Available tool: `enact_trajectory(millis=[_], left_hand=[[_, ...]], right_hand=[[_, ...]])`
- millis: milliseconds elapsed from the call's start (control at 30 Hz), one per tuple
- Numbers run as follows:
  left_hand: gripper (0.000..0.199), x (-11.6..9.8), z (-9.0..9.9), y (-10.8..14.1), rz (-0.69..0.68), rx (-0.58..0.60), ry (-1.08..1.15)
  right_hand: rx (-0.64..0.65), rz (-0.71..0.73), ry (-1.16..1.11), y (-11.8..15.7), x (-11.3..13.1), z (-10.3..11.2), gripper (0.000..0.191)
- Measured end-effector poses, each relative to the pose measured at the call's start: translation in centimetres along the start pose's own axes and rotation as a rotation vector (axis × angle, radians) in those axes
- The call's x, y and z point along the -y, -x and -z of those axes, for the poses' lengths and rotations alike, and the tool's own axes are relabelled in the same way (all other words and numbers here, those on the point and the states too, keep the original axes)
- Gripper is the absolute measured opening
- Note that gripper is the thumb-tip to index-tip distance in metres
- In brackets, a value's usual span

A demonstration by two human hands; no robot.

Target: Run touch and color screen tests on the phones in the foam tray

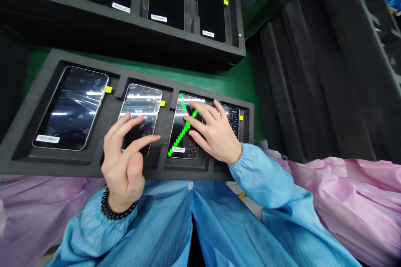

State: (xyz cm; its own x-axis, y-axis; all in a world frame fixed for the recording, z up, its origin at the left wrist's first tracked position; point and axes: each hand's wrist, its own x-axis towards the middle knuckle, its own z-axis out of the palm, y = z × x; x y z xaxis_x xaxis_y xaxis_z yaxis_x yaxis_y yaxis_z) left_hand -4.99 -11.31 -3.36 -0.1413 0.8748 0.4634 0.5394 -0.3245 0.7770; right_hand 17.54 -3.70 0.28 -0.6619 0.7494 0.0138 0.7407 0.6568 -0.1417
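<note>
Under the right hand's (214,133) loosely spread fingers lies the smartphone with green screen blocks (181,135), seated in the black foam tray (78,167); the left hand (123,162), fingers parted and empty, hovers at the dark-screened phone beside it (140,110).

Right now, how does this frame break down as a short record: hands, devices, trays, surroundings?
left hand: left hand, fingers spread over the second phone from left; contact unclear
right hand: right hand, fingers over the third phone; contact unclear
third screen: jagged green trail, partly covered
outer phones: leftmost phone dark with reflections; rightmost phone lit, partly hidden
near tray: black tray holding these four
behind: another tray with dark-screened devices
wrist: black coiled band, left
</note>
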Motion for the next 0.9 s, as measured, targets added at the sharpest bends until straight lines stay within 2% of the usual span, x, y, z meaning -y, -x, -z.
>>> enact_trajectory(millis=[367,533,667,800,900], left_hand=[[0.042,0.0,-0.2,0.0,-0.007,-0.018,-0.010],[0.042,0.0,-0.4,0.1,0.003,-0.026,-0.027],[0.040,0.0,-0.4,0.1,0.011,-0.014,-0.044],[0.040,0.2,-0.2,0.1,0.007,0.019,-0.073],[0.039,0.3,-0.2,0.2,0.009,0.054,-0.104]], right_hand=[[0.015,-0.007,-0.112,7.6,3.2,0.2,0.038],[-0.030,0.005,-0.168,9.1,3.9,0.6,0.033],[-0.169,-0.038,-0.167,9.3,3.2,1.5,0.031],[-0.295,-0.189,-0.182,10.3,1.4,2.2,0.032],[-0.332,-0.313,-0.176,11.7,-0.4,1.4,0.033]])
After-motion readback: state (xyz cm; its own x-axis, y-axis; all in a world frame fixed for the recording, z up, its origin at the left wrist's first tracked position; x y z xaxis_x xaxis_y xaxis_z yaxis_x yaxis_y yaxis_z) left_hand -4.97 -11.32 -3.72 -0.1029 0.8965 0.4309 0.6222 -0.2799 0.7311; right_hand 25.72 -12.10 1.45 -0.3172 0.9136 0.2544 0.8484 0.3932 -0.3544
